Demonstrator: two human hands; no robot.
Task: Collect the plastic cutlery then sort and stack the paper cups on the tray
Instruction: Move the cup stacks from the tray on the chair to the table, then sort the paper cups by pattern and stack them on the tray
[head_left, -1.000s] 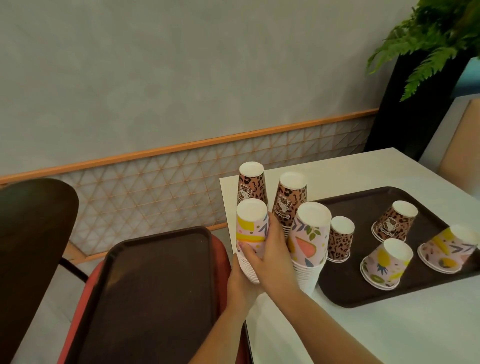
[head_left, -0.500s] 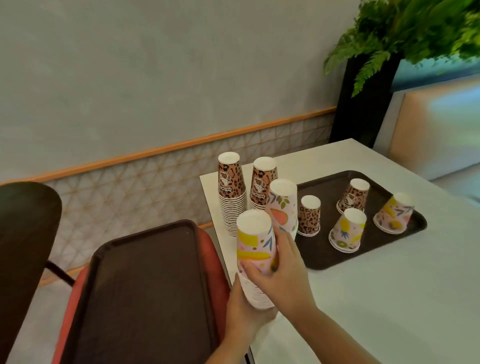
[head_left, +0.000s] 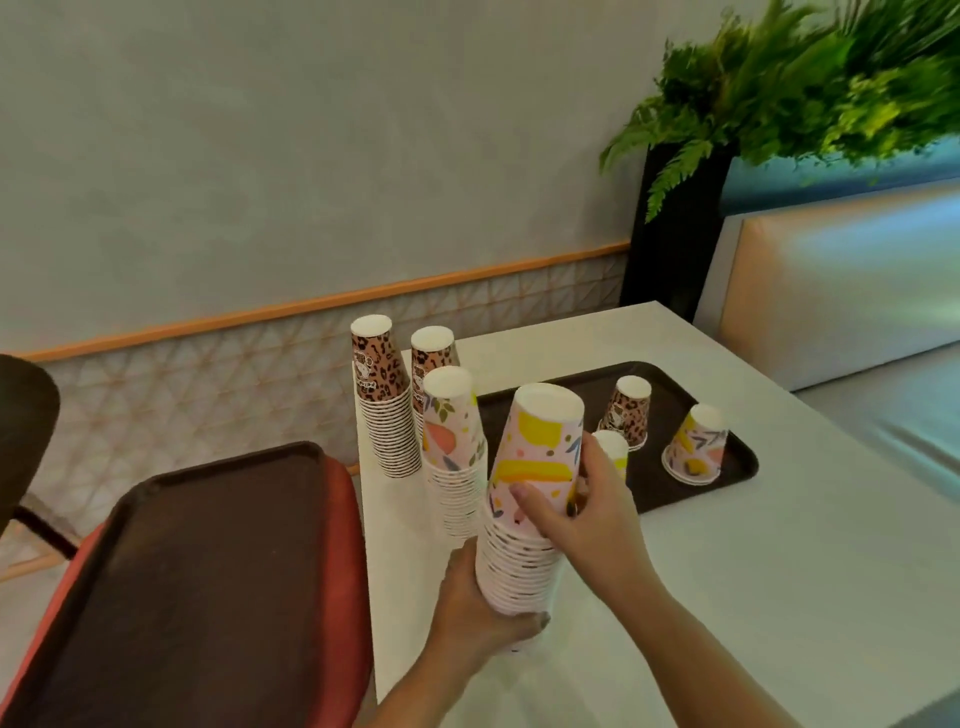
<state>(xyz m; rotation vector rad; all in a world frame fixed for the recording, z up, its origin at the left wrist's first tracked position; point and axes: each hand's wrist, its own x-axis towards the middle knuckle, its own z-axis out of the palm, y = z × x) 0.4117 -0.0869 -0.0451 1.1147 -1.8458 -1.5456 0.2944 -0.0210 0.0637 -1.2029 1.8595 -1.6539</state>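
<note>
In the head view, the left hand (head_left: 480, 605) cups the base of a tall stack of pink patterned cups (head_left: 524, 514), fingers curled round its lower rims, while the right hand (head_left: 587, 512) grips the top cup, thumb and fingers wrapped about its wall. The stack leans slightly toward the right hand; squaring it up with both hands and seating the top cup fully before setting it down looks the sound way to finish — a tilted column this tall could topple.

Beyond the right hand, the tray (head_left: 670, 493) on the table holds three loose upturned cups, one mostly hidden. Left of the left hand, a second tray (head_left: 208, 571) rests on a red chair. No cutlery shows.
</note>
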